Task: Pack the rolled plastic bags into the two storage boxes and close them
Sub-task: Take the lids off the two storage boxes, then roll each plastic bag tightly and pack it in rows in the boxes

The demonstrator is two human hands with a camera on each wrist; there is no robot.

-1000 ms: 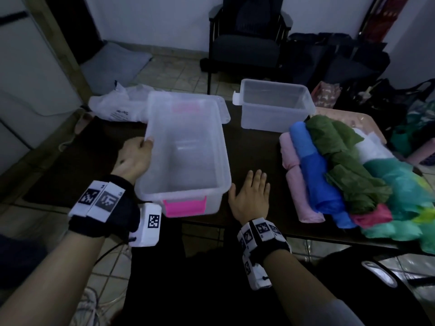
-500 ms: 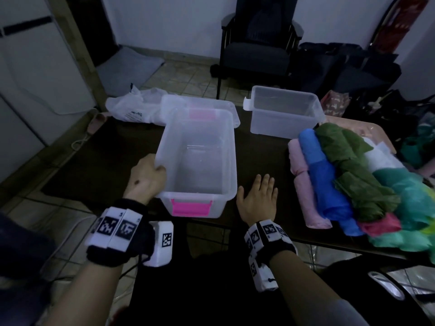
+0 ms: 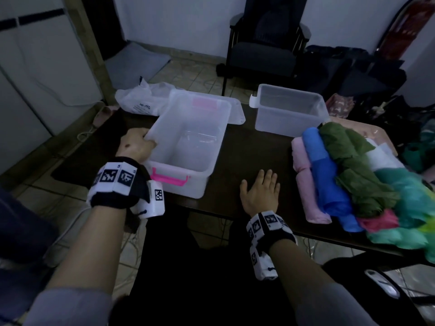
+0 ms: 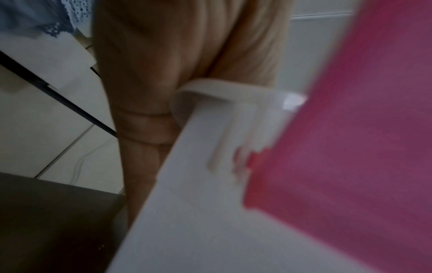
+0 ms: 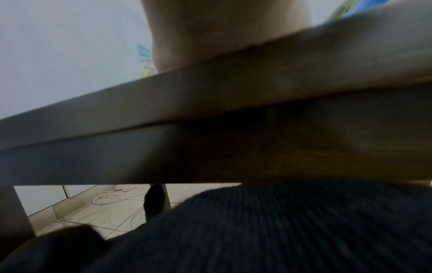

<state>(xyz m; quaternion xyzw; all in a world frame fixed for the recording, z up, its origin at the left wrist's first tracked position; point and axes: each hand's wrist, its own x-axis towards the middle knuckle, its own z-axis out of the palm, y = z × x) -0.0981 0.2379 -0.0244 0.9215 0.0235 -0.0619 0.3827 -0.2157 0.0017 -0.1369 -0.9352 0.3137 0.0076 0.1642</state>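
A clear storage box with a pink latch (image 3: pixel 188 147) stands open and empty near the table's front left, tilted askew. My left hand (image 3: pixel 137 145) grips its left rim; the left wrist view shows the fingers (image 4: pixel 163 73) curled round that rim (image 4: pixel 210 88) beside the pink latch (image 4: pixel 350 129). A second clear box (image 3: pixel 290 109) sits empty at the back. Rolled plastic bags lie piled at the right: pink (image 3: pixel 306 175), blue (image 3: pixel 329 180), green (image 3: pixel 357 165), teal (image 3: pixel 412 203). My right hand (image 3: pixel 260 194) rests flat on the table between box and bags.
A clear lid (image 3: pixel 235 114) lies behind the near box, next to a white plastic bag (image 3: pixel 143 100). A dark chair (image 3: pixel 263 52) stands beyond the table (image 3: pixel 247 147). The right wrist view shows the table's front edge (image 5: pixel 210 103) and my lap.
My left hand has pulled the near box toward the table's front left edge and turned it askew. The right hand has stayed flat on the table.
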